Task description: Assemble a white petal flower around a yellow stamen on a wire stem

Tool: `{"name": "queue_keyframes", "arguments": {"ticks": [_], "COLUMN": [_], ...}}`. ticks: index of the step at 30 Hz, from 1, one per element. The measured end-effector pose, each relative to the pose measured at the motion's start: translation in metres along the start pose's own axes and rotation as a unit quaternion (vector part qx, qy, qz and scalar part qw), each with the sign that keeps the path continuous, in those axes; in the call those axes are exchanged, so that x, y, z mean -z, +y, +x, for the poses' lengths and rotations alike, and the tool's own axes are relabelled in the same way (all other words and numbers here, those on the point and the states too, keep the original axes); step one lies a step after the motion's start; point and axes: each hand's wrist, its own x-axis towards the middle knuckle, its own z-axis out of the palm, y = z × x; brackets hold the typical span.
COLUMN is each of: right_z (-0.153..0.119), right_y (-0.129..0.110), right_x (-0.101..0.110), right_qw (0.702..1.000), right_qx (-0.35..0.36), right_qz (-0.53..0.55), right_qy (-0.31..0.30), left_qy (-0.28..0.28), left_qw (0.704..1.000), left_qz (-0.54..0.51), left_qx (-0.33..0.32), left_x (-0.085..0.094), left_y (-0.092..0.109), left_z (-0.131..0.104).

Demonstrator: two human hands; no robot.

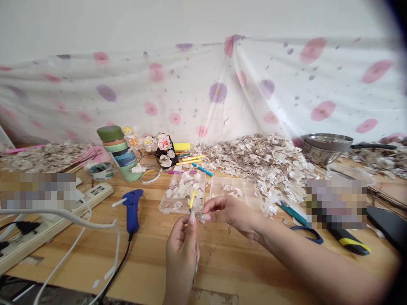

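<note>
Over the wooden counter [149, 262], the left hand [183, 239] holds a yellow-tipped stem [193, 198] upright, its grip closed narrowly around the lower part. The right hand [230, 214] reaches in with fingertips beside the stem's base; whether its grip pinches anything is too small to tell. Beyond the stem sits a clear box [164, 209] of pale flakes, with a blue glue gun [133, 212] to the left.
</note>
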Motion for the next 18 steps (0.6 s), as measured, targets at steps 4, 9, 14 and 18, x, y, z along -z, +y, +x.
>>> {"name": "queue_keyframes", "arguments": {"ticks": [4,9,14,18], "right_z": [-0.008,-0.013,-0.017,-0.024], "right_y": [-0.001,-0.001,0.0,0.005], "right_x": [0.0,0.001,0.0,-0.011], "right_qw": [0.999,0.999,0.999,0.998], "right_qx": [-0.015,-0.021,-0.002,0.051], "right_qz": [0.031,0.05,0.052,0.041], "right_qy": [0.001,-0.001,0.008,0.006], "left_qy": [-0.034,-0.046,0.005,0.055], "left_qw": [0.999,0.999,0.999,0.994], "left_qz": [0.032,0.028,-0.029,-0.09], "left_qx": [0.004,-0.002,-0.022,-0.025], "left_x": [0.002,0.0,-0.008,-0.017], "left_y": [-0.008,-0.011,-0.008,-0.002], "left_z": [0.002,-0.001,-0.007,-0.009]}}
